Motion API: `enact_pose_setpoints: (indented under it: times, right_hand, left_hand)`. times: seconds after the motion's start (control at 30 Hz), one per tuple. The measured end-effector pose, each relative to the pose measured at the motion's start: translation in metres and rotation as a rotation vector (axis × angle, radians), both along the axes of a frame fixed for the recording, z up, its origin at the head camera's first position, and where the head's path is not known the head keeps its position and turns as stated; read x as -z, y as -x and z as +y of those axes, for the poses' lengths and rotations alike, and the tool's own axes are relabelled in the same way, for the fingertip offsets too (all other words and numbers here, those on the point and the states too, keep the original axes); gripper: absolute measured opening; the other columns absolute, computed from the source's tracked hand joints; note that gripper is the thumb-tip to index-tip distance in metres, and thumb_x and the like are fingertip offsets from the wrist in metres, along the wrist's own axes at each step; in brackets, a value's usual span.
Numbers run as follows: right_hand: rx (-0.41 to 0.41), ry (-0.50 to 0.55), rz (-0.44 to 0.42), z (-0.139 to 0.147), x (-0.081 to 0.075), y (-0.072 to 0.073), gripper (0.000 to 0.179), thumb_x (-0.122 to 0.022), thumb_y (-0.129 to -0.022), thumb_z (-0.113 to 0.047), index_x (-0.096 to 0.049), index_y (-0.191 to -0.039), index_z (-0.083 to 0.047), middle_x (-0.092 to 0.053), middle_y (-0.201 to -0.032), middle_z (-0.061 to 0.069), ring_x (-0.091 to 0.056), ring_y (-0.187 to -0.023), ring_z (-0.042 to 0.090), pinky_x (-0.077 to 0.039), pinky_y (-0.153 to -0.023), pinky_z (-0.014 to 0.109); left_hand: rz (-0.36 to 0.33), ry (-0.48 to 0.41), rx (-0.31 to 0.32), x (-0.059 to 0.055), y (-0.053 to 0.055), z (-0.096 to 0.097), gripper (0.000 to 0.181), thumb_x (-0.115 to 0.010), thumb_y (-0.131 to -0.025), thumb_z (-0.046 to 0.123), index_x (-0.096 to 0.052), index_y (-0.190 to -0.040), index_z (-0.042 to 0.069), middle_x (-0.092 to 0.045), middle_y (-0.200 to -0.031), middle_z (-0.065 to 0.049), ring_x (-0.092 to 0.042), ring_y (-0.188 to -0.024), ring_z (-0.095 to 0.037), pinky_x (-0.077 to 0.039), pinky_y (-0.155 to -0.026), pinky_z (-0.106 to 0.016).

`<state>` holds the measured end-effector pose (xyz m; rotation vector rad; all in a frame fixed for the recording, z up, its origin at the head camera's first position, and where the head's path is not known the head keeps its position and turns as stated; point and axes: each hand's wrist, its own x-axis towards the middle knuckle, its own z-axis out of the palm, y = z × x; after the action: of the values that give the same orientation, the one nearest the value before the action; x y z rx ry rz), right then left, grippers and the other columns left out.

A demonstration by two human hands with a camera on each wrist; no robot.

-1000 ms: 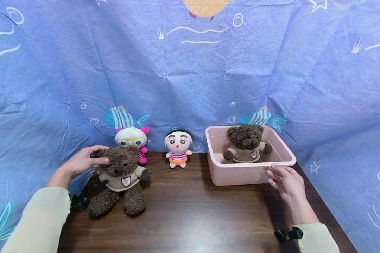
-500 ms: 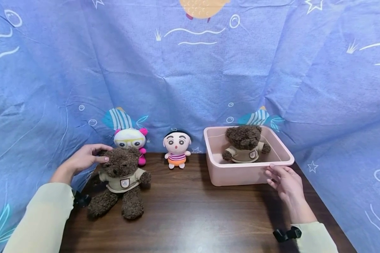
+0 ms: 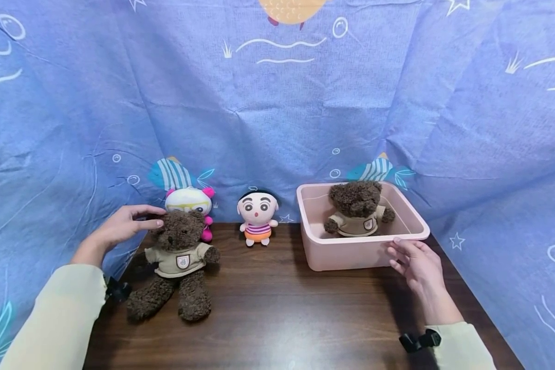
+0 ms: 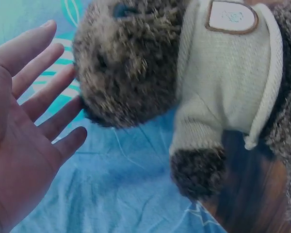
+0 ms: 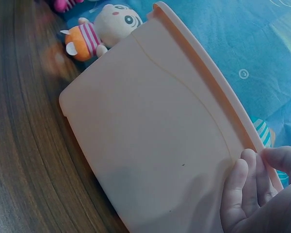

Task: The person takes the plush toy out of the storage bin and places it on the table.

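A brown teddy bear (image 3: pixel 180 262) in a beige sweater sits upright on the left of the table. My left hand (image 3: pixel 125 226) is beside its head, with fingers extended; in the left wrist view the palm faces the bear and the fingertips come up to the fur, though whether they touch it I cannot tell. At the right stands a pink plastic bin (image 3: pixel 351 254), holding a second brown teddy bear (image 3: pixel 358 210) in a similar sweater. The right hand (image 3: pixel 418 264) pinches the bin's front rim near its right corner, thumb on top and fingers beneath, as the right wrist view shows.
Behind the left bear, partly hidden, is a white-and-pink panda plush (image 3: pixel 206 221) with yellow glasses. A small boy doll (image 3: pixel 258 218) in a striped shirt sits between it and the bin. Blue patterned cloth (image 3: pixel 268 128) hangs around the dark wooden table (image 3: pixel 277 318).
My left hand has loosened from the bear's head, its thumb and fingers now straighter. The bear's head has shifted slightly. The right hand keeps its hold on the bin rim.
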<state>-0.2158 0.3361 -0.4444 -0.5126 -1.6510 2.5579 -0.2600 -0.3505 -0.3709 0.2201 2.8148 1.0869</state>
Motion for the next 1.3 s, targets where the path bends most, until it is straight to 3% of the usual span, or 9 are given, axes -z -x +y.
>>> enact_pose_setpoints:
  times: [0.23, 0.43, 0.57, 0.77, 0.93, 1.1, 1.3]
  right_hand:
    - [0.003, 0.001, -0.01, 0.005, 0.001, -0.001, 0.012, -0.072, -0.097, -0.012, -0.065, -0.088, -0.016, -0.08, -0.085, -0.002, -0.076, -0.074, 0.008, -0.061, -0.058, 0.028]
    - [0.01, 0.008, -0.024, 0.009, 0.001, 0.0, 0.012, -0.071, -0.098, -0.011, -0.065, -0.088, -0.016, -0.08, -0.084, -0.003, -0.076, -0.074, 0.008, -0.061, -0.058, 0.028]
    - [0.008, 0.013, -0.031, 0.012, 0.0, 0.0, 0.013, -0.07, -0.099, -0.012, -0.066, -0.087, -0.017, -0.08, -0.084, -0.003, -0.076, -0.074, 0.009, -0.061, -0.058, 0.028]
    - [-0.001, 0.016, -0.032, 0.013, 0.0, 0.001, 0.012, -0.069, -0.099, -0.012, -0.068, -0.088, -0.017, -0.08, -0.084, -0.003, -0.077, -0.077, 0.01, -0.062, -0.062, 0.03]
    - [-0.018, 0.015, -0.031, 0.008, -0.001, 0.003, 0.011, -0.069, -0.099, -0.012, -0.067, -0.089, -0.017, -0.08, -0.084, -0.002, -0.077, -0.078, 0.011, -0.063, -0.063, 0.031]
    - [-0.035, -0.021, -0.026, 0.004, -0.002, 0.004, 0.01, -0.069, -0.099, -0.013, -0.065, -0.091, -0.017, -0.08, -0.085, -0.004, -0.077, -0.079, 0.009, -0.062, -0.062, 0.028]
    - [-0.025, -0.029, -0.028, 0.0, 0.0, 0.0, 0.013, -0.067, -0.1, -0.013, -0.064, -0.088, -0.017, -0.08, -0.084, -0.004, -0.077, -0.077, 0.008, -0.06, -0.059, 0.026]
  left_hand:
    - [0.039, -0.01, 0.021, -0.012, 0.008, 0.02, 0.057, -0.068, -0.099, 0.04, -0.058, -0.144, 0.007, -0.05, -0.152, -0.024, -0.051, -0.133, -0.043, -0.042, -0.107, -0.061]
    - [0.111, -0.066, 0.1, -0.032, 0.023, 0.066, 0.051, -0.068, -0.1, 0.034, -0.06, -0.142, 0.005, -0.058, -0.144, -0.021, -0.057, -0.129, -0.035, -0.045, -0.107, -0.048]
    - [0.165, -0.1, 0.169, -0.043, 0.04, 0.108, 0.045, -0.067, -0.101, 0.032, -0.064, -0.137, 0.006, -0.065, -0.137, -0.017, -0.061, -0.124, -0.03, -0.047, -0.104, -0.044]
    - [0.208, -0.166, 0.24, -0.054, 0.073, 0.179, 0.037, -0.068, -0.1, 0.025, -0.067, -0.131, 0.005, -0.068, -0.131, -0.017, -0.064, -0.121, -0.031, -0.048, -0.107, -0.049]
    - [0.219, -0.15, 0.305, -0.061, 0.096, 0.243, 0.037, -0.068, -0.099, 0.024, -0.068, -0.129, 0.003, -0.07, -0.128, -0.015, -0.064, -0.12, -0.029, -0.048, -0.108, -0.044]
    - [0.211, -0.144, 0.337, -0.064, 0.112, 0.302, 0.04, -0.07, -0.098, 0.025, -0.066, -0.13, 0.003, -0.069, -0.128, -0.015, -0.064, -0.119, -0.03, -0.05, -0.105, -0.043]
    - [0.171, -0.169, 0.385, -0.058, 0.119, 0.369, 0.042, -0.073, -0.096, 0.027, -0.065, -0.132, 0.008, -0.067, -0.132, -0.015, -0.063, -0.12, -0.027, -0.052, -0.102, -0.042]
